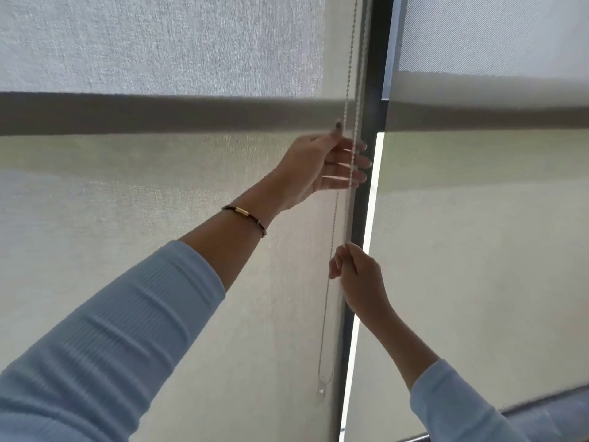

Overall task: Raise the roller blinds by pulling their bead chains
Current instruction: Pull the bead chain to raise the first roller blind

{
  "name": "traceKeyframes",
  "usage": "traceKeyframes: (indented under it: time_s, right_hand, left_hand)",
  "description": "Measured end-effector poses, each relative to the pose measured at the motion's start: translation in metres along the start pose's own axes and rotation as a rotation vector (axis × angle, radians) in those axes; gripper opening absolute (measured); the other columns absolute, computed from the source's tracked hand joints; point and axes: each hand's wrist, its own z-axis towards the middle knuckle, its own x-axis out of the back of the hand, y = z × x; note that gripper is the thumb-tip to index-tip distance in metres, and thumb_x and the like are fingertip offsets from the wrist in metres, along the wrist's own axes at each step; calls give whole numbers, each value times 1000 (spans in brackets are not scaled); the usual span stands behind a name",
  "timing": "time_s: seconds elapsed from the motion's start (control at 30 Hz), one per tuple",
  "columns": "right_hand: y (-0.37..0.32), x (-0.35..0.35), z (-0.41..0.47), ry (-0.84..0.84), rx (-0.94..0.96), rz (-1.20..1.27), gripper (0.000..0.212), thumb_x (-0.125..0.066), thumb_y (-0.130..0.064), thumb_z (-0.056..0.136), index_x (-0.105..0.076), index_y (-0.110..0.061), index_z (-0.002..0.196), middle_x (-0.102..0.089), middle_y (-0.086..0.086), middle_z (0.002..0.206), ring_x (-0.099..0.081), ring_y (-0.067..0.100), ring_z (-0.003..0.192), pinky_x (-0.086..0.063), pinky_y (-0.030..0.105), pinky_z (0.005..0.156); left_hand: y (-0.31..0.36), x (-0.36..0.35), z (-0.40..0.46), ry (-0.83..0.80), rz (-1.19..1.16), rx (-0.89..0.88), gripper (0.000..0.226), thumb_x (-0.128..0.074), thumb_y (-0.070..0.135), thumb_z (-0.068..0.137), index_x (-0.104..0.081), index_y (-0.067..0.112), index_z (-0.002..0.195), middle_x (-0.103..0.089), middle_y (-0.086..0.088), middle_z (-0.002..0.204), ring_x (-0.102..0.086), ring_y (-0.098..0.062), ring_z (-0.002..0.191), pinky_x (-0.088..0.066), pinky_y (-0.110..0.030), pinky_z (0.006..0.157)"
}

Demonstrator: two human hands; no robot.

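Observation:
A white bead chain (350,74) hangs in a loop down the right edge of the left roller blind (159,202), beside the dark window post. My left hand (322,167) is raised high, thumb and forefinger pinching one strand, the other fingers spread with the second strand running across them. Lower down, my right hand (357,275) is closed around a strand of the chain. The loop's bottom end with a small clear connector (321,390) hangs below both hands. The right roller blind (478,234) covers the neighbouring pane.
A dark vertical window post (374,74) separates the two blinds, with a bright gap of daylight (371,202) along its right side. A dark horizontal band (159,114) shows behind both blinds. The right blind's bottom edge (541,400) shows at lower right.

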Motion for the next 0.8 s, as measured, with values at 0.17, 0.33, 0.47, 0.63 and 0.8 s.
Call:
traceKeyframes:
  time_s: [0.17, 0.33, 0.47, 0.63, 0.8]
  right_hand:
    - [-5, 0, -13, -31, 21, 61, 46, -36, -2, 103, -45, -27, 67, -60, -1, 64, -58, 1, 60, -51, 11, 66]
    - [-6, 4, -21, -72, 31, 115, 45, -35, 3, 102, -43, -23, 67, -58, -1, 64, -58, 7, 62, -55, 20, 69]
    - [-7, 14, -27, -108, 60, 58, 42, -37, -1, 104, -44, -21, 68, -62, -2, 67, -63, 14, 66, -58, 25, 73]
    - [-16, 27, -21, -223, 16, 65, 37, -39, -7, 105, -53, -21, 74, -69, -3, 83, -69, 6, 84, -59, 30, 77]
    - [-11, 43, -9, 558, 323, -257, 10, -63, -24, 96, -58, -21, 105, -59, -8, 106, -57, 11, 97, -49, 27, 82]
  left_hand:
    - [43, -36, 12, -13, -91, -114, 58, -27, 45, 108, -56, 7, 76, -48, -6, 68, -45, -19, 60, -50, -35, 64]
    - [34, -49, 4, 119, -198, -247, 52, -29, 40, 109, -27, 23, 60, -26, 9, 47, -14, -10, 41, -15, -17, 38]
    - [35, -43, -9, 171, -257, -265, 50, -32, 41, 108, -26, 26, 61, -24, 10, 47, -13, -9, 39, -16, -13, 37]
    - [41, -43, -24, 170, -281, -291, 49, -33, 39, 108, -25, 24, 63, -22, 9, 47, -13, -7, 38, -16, -13, 36]
    - [49, -34, -32, 87, -279, -289, 49, -33, 44, 107, -25, 26, 62, -24, 11, 46, -16, -6, 37, -17, -13, 35]
